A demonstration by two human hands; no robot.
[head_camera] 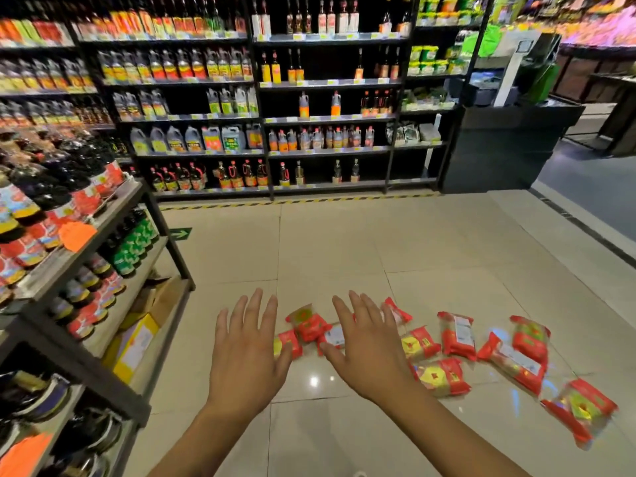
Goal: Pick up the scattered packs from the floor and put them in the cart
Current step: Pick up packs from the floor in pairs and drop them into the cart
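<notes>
**Head view, supermarket aisle.** Both hands reach forward, palms down, in the lower centre of the frame.

- **Left hand** [246, 352]: its fingers [253, 311] are straight and spread and hold nothing.
- **Right hand** [368, 352]: its fingers [358, 311] are likewise straight and spread and hold nothing. It overlaps one pack [335, 337] in the picture; whether they touch cannot be told.
- **Packs** [457, 335]: red with yellow panels and clear film, they lie scattered on the floor [344, 249], in a loose band from between the hands to the lower right of the frame. A small cluster [309, 325] lies between the hands. The rest lie right of the right hand, some touching. The last pack [581, 413] lies apart at the lower right edge and is blurred.
- **Surroundings:** The floor is of pale glossy tiles. At the left stands a dark rack [117, 208] of bottles [86, 197], with a box [137, 342] on a lower level. Shelves [327, 152] with more bottles span the upper frame. A striped tape [309, 201] runs along their foot. A green arrow sticker [180, 233] lies on the floor near the rack.
</notes>
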